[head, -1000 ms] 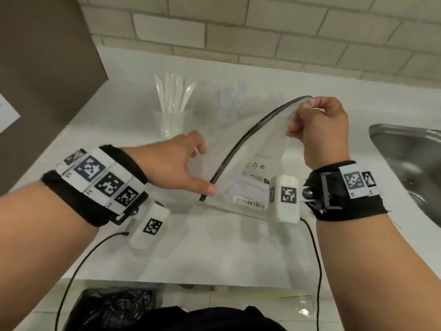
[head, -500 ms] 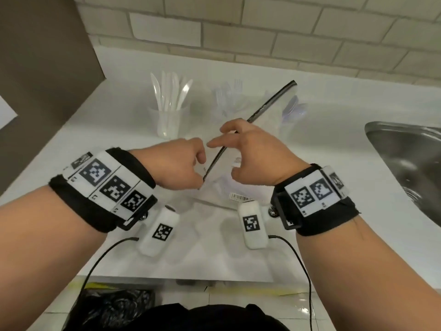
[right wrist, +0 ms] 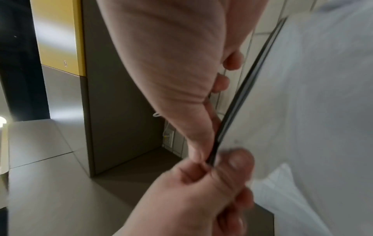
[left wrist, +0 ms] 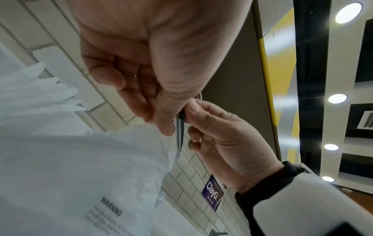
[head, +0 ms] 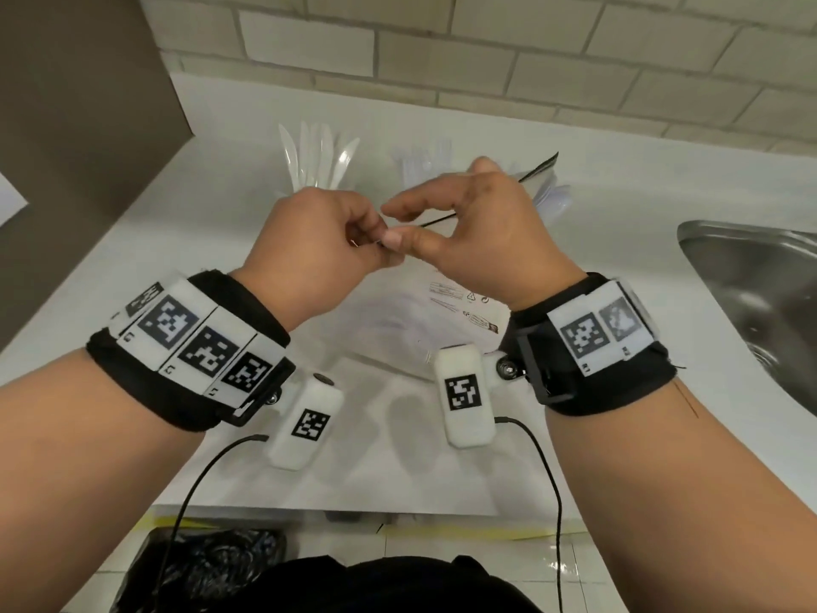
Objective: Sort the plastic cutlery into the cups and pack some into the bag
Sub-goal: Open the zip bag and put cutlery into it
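Both hands raised above the white worktop (head: 212, 241), pinching one end of the black zip strip (head: 537, 168) along the mouth of the clear plastic bag (head: 442, 311). Left hand (head: 318, 245) with thumb and curled fingers closed on that corner; right hand (head: 482, 236) with thumb and forefinger nipped on the strip just beside it, other fingers arched loosely. Bag hanging below the grip, lower part draped toward the worktop, far end of the strip slanting up and away to the right.

Likely trouble: thin, slick film slipping out of so small a pinch, or a pull on both layers together leaving the mouth sealed. Also possible: a sideways tug swinging the bag into the cups behind.

Cup of white knives (head: 316, 157) standing just beyond the left hand, near the wall; clear forks (head: 424, 159) and spoons (head: 555, 199) behind the bag, cups hard to make out. Tiled wall (head: 442, 59) close behind, dark cabinet side (head: 79, 104) to the left, steel sink (head: 751, 294) to the right. Bare worktop only toward the near edge, beneath the wrists
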A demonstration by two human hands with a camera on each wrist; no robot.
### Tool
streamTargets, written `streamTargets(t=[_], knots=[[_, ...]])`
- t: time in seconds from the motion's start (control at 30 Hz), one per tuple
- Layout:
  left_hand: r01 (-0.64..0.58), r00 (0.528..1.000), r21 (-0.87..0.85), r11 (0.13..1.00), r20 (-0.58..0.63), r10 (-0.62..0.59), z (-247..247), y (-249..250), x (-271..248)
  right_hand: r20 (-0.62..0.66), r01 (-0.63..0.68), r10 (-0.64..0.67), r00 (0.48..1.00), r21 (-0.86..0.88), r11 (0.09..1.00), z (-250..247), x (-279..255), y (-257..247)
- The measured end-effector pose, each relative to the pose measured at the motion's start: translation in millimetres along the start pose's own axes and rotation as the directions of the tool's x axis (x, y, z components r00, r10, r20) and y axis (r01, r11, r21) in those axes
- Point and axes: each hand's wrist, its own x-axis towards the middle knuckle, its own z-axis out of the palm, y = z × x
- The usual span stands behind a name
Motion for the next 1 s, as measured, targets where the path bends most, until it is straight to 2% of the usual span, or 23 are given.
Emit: streamTargets(t=[0.07,0.17,0.3,0.4,0.5,0.63,0.7,0.77,0.83,0.9,1.0], knots=[[-0.012,1.0,-0.005,1.0,-0.027,0.012,-5.5,6.5,1.5,-0.056,0.042,-0.041,0.998,0.022,0.999,2.5,3.5,-6.6],[-0.023,0.999,-0.052,0.998,-0.048,0.02,-15.3,12.7,4.2,-0.1,0.079,-0.082,0.992,-0.042,0.996,0.9,8.4,-8.5],[-0.044,0.993,-0.075,0.996,-0.108,0.036,-21.3,13.9,7.7,-0.162,0.067,-0.087,0.983,-0.127,0.99,-1.8,13.8,-7.4],[-0.056,0.967,-0.085,0.995,-0.252,0.033,-31.7,10.4,11.9,-0.227,-0.036,-0.006,0.974,-0.181,0.983,-10.1,15.4,3.6],[-0.024,0.929,-0.085,0.996,-0.371,-0.009,-51.1,-3.6,17.4,-0.232,-0.205,0.141,0.962,-0.277,0.939,-29.1,10.7,29.0],[0.12,0.879,-0.095,0.988,-0.453,-0.15,-69.2,-21.3,20.0,-0.315,-0.388,0.328,0.891,-0.147,0.91,-42.0,3.2,56.5],[0.215,0.893,0.068,0.974,-0.418,-0.168,-68.2,-19.3,19.9,-0.336,-0.384,0.328,0.883,-0.112,0.917,-39.9,3.7,57.5],[0.251,0.931,0.348,0.903,-0.342,-0.127,-62.4,-5.0,16.5,-0.343,-0.307,0.258,0.903,-0.095,0.947,-36.1,5.7,51.9],[0.109,0.968,0.536,0.837,-0.249,0.033,-52.8,11.8,11.9,-0.313,-0.221,0.179,0.933,-0.104,0.97,-32.6,8.1,45.0],[-0.061,0.971,0.577,0.815,-0.154,0.182,-41.0,22.7,12.5,-0.285,-0.173,0.134,0.949,-0.114,0.978,-30.9,10.4,39.1],[-0.131,0.982,0.497,0.858,-0.052,0.181,-29.7,27.9,19.4,-0.313,-0.121,0.091,0.945,-0.076,0.99,-29.4,11.6,33.0]])
